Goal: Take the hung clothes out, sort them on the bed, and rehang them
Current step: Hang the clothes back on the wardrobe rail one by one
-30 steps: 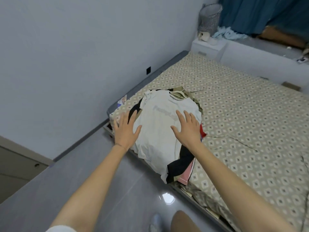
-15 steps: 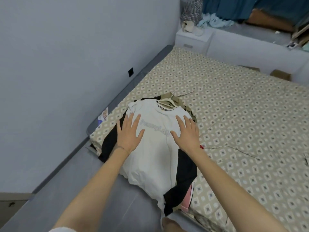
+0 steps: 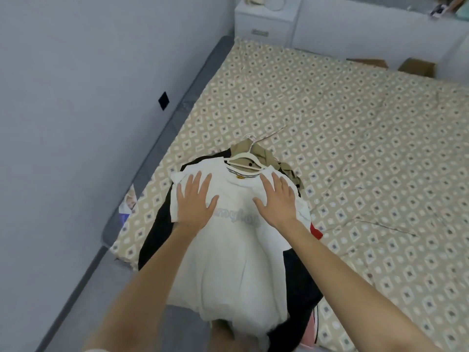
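Observation:
A pile of clothes lies on the near corner of the bed (image 3: pixel 355 138). On top is a white T-shirt (image 3: pixel 236 262) with grey lettering, still on a pale hanger (image 3: pixel 245 160). Black garments (image 3: pixel 158 232) and a khaki one (image 3: pixel 266 154) stick out from under it, with red and pink edges at the right. My left hand (image 3: pixel 194 203) lies flat with spread fingers on the shirt's left chest. My right hand (image 3: pixel 278 201) lies flat the same way on its right chest. The shirt's hem hangs over the bed's edge.
The patterned bedcover stretches away to the right and back. A grey wall (image 3: pixel 76 97) runs along the left, with a narrow floor strip beside the bed. A white nightstand (image 3: pixel 266 24) stands at the far corner. Cardboard pieces (image 3: pixel 416 67) lie by the headboard.
Both hands have slid up the white T-shirt toward its collar, staying flat on it. The view has come closer and now looks more steeply down on the pile.

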Available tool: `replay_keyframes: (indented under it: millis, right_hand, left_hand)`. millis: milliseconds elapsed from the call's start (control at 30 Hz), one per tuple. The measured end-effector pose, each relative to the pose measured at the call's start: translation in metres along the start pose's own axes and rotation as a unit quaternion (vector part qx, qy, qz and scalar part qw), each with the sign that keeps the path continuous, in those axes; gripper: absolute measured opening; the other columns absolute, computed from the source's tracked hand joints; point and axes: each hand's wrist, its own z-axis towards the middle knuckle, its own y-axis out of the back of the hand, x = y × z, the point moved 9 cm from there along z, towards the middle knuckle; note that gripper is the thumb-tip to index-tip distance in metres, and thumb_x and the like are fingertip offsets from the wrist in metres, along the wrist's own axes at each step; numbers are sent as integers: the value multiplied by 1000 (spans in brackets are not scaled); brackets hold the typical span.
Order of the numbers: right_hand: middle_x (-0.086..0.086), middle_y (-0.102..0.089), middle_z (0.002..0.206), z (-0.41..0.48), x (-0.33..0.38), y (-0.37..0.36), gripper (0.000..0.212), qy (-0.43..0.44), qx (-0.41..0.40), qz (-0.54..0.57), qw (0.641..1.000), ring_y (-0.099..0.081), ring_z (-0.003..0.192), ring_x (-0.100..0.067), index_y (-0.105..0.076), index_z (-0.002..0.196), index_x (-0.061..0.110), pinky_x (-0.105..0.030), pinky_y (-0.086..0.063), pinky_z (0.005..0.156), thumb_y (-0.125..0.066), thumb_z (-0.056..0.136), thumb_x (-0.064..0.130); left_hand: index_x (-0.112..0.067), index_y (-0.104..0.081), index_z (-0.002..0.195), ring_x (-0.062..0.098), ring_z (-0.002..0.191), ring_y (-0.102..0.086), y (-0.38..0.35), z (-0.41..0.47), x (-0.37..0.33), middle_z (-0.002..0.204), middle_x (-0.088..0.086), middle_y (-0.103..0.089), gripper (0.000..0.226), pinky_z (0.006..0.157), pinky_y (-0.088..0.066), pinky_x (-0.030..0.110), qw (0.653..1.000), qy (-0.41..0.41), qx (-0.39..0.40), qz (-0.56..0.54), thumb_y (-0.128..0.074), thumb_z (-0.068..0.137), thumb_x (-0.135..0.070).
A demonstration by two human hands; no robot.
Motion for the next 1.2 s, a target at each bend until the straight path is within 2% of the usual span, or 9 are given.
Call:
replay_keyframes:
  millis: [300,533,667,767,867,933,1067,1133,1200]
  right_hand:
    - [-7,1,164,124,-33,-76,67,-86,21,5,996,5,151,-28,-8,157,27,-48,-2,121,-40,101,46]
    - [-4,2,165,179,-69,-129,68,-123,20,-2,992,7,151,-26,-7,157,28,-49,3,121,-40,100,48]
    - [-6,-7,163,193,-80,-140,68,-118,-7,-22,993,1,150,-28,-11,156,25,-50,4,120,-39,100,50]
    - [-7,-31,149,200,-82,-132,65,-111,-59,-31,992,-19,143,-30,-26,152,19,-49,-1,120,-45,98,49]
    - [-8,-43,132,207,-85,-125,57,-127,-72,-48,988,-32,129,-32,-43,139,15,-49,-10,119,-47,96,53]
    - [-10,-45,127,206,-86,-121,51,-140,-63,-48,987,-35,125,-33,-52,127,13,-48,-14,117,-47,97,53]
    - [-12,-52,124,190,-87,-105,46,-148,-39,17,988,-39,121,-34,-62,111,12,-45,-28,108,-45,98,53]
    - [-11,-58,110,182,-84,-87,45,-144,-31,62,987,-47,112,-35,-63,94,13,-42,-40,90,-44,98,55]
    - [-3,-56,80,172,-80,-66,46,-129,-35,96,986,-55,88,-31,-52,73,16,-36,-41,68,-46,97,55]
  left_hand:
    - [-21,-39,151,30,145,-33,-111,133,26,156,8,-38,64,117,-18,58,995,-78,59,11,-33,95,-52]
    - [-25,-13,158,22,153,-4,-189,187,37,166,2,-11,64,121,0,50,991,-80,105,17,-30,103,-50]
    - [-18,-26,155,28,150,-18,-213,208,47,161,8,-27,58,119,-7,54,993,-69,97,5,-29,103,-44]
    - [-8,-51,139,40,121,-54,-209,221,48,129,19,-58,59,108,-31,62,996,-71,57,-2,-28,98,-42]
    - [-2,-62,116,42,91,-59,-197,224,44,99,21,-61,54,84,-48,53,996,-68,51,28,-33,95,-43]
    - [-3,-61,107,39,88,-56,-188,221,43,94,18,-59,53,75,-45,47,995,-62,73,25,-33,96,-47]
    - [-8,-61,86,32,71,-54,-156,201,36,77,11,-54,51,60,-40,38,993,-111,29,14,-34,96,-50]
    - [-8,-59,80,30,65,-53,-133,191,29,73,9,-53,52,56,-37,35,992,-127,13,-7,-34,96,-51]
    - [-9,-58,80,28,65,-52,-106,181,21,75,8,-52,53,54,-38,35,991,-132,5,-29,-34,96,-53]
